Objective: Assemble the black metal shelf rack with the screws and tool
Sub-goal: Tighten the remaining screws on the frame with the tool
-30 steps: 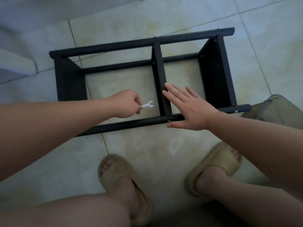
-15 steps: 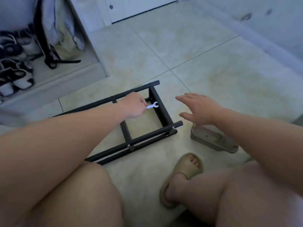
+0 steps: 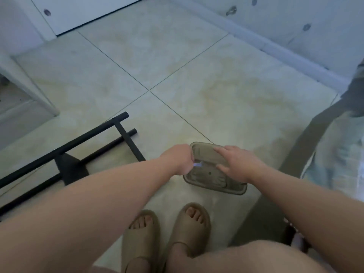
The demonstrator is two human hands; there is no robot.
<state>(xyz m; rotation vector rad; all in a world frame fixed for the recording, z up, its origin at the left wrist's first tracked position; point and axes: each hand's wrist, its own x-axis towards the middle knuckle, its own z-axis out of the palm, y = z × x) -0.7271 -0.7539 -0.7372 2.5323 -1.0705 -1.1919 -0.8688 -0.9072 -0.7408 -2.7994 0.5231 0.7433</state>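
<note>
A: Hands first. Where are they?

B: Both are stretched out over the floor (image 3: 177,66), in front of the person's knees. The left hand (image 3: 178,161) is curled into a fist round a small white wrench (image 3: 198,164), whose head sticks out on the thumb side.

A: And the right hand (image 3: 240,162)?

B: Its fingers are spread and fairly straight, laid on top of a smoky see-through box (image 3: 206,156). The thumb points back toward the wrench.

A: Does the wrench touch the box?

B: Its tip is over the box's left part, just beside the rim. Whether they touch I cannot tell, the spot is blurred.

A: What is in the box?

B: Too blurred to say.

A: Where is the rack (image 3: 69,168)?

B: Lying on the tiles to the left, well apart from both hands. Two long black bars run slantwise, with a crosspiece near their far ends and a dark panel between them. The left forearm covers its near corner.

A: Anything else?

B: Two tan sandals (image 3: 141,239) side by side below the box, and pale cloth (image 3: 334,154) at the right edge.
</note>
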